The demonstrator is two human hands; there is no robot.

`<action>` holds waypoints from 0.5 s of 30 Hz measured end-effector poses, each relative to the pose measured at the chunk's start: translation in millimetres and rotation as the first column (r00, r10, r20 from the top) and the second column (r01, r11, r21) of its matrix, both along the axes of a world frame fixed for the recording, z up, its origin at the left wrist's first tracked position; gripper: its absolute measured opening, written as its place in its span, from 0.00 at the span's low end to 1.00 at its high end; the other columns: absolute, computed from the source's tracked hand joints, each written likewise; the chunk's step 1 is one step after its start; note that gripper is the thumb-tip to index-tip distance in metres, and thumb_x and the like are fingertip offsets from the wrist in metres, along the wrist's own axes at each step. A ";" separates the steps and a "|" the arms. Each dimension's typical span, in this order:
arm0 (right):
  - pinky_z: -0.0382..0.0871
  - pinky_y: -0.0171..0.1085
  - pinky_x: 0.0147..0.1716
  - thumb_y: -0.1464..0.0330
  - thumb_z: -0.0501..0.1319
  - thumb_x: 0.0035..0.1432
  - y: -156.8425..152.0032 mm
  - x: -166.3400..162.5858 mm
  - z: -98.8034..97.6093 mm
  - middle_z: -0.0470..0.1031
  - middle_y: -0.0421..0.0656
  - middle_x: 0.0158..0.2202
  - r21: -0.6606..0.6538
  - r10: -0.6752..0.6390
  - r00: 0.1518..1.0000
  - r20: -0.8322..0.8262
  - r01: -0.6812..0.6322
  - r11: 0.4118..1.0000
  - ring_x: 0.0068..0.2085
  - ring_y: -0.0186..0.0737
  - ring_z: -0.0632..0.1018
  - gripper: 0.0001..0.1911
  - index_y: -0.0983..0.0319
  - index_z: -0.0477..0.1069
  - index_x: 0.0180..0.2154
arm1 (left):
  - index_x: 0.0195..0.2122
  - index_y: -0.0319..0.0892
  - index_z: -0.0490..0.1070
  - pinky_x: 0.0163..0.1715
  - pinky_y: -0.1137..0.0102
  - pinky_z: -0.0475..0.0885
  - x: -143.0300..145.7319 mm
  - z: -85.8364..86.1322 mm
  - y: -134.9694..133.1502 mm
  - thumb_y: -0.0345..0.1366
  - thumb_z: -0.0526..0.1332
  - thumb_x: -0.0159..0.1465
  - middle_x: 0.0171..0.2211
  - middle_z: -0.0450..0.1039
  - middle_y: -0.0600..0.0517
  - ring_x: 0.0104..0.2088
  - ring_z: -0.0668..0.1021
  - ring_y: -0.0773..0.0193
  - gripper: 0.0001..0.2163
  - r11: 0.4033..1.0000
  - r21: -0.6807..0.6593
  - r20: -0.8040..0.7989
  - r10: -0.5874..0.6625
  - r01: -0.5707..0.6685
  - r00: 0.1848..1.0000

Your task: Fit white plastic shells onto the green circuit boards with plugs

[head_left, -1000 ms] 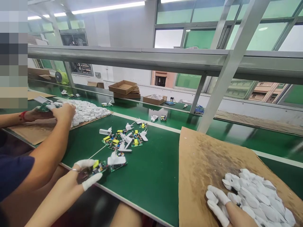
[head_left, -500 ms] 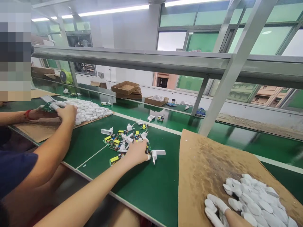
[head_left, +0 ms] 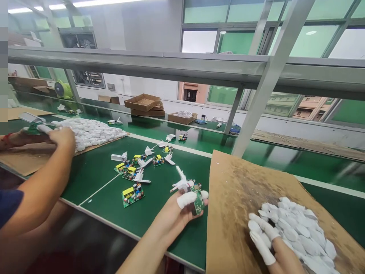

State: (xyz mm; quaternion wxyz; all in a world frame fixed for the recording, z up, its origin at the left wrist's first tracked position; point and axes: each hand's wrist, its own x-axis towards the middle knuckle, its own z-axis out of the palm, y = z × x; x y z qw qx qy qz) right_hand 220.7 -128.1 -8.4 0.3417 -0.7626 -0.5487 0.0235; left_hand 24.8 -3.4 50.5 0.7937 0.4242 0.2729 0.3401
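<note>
My left hand [head_left: 182, 207], with white finger cots, is closed on a small green circuit board with a white plug part [head_left: 190, 190], held just above the green table near the brown board's left edge. My right hand [head_left: 264, 238], also in finger cots, rests with its fingers bent on the pile of white plastic shells [head_left: 299, 230] lying on the brown board [head_left: 242, 190]. Whether it holds a shell is not clear. Several more circuit boards and white plugs [head_left: 137, 169] lie scattered on the table to the left.
A co-worker's arms [head_left: 45, 167] at the left work at another heap of white shells [head_left: 88, 131] on a brown board. A slanted metal post [head_left: 256, 95] and a horizontal rail cross ahead. Cardboard trays [head_left: 142, 102] sit on the far belt.
My left hand has drawn back from the scattered boards toward me and to the right, now holding a circuit board with a plug. My right hand has stayed on the shell pile.
</note>
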 end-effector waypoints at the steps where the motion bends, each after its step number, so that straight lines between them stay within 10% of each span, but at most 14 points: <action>1: 0.67 0.36 0.39 0.57 0.47 0.49 0.7 -4.6 3.8 0.74 0.45 0.27 0.036 -0.001 0.993 -0.118 0.005 0.999 0.34 0.40 0.74 0.20 0.62 0.63 0.40 | 0.46 0.36 0.54 0.32 0.72 0.67 2.2 -2.3 -3.8 0.33 0.53 0.52 0.37 0.68 0.42 0.38 0.72 0.58 0.19 0.986 -0.164 0.132 -0.008 0.030 0.991; 7: 0.68 0.30 0.35 0.54 0.52 0.47 17.2 -52.5 25.6 0.71 0.46 0.31 0.185 0.095 0.790 -0.606 0.024 0.982 0.33 0.35 0.73 0.24 0.64 0.58 0.42 | 0.47 0.38 0.55 0.31 0.70 0.67 13.3 -23.1 -14.9 0.30 0.51 0.55 0.35 0.68 0.46 0.32 0.73 0.63 0.16 0.897 -0.434 0.307 0.055 0.088 0.950; 15: 0.65 0.27 0.24 0.66 0.54 0.49 36.8 -74.4 37.0 0.64 0.40 0.24 0.274 0.245 0.961 -0.128 -0.203 0.940 0.23 0.29 0.67 0.13 0.59 0.69 0.38 | 0.40 0.40 0.63 0.30 0.67 0.68 9.6 -26.1 -21.3 0.34 0.51 0.57 0.37 0.68 0.47 0.32 0.71 0.64 0.10 0.933 -0.313 0.299 -0.083 0.180 0.951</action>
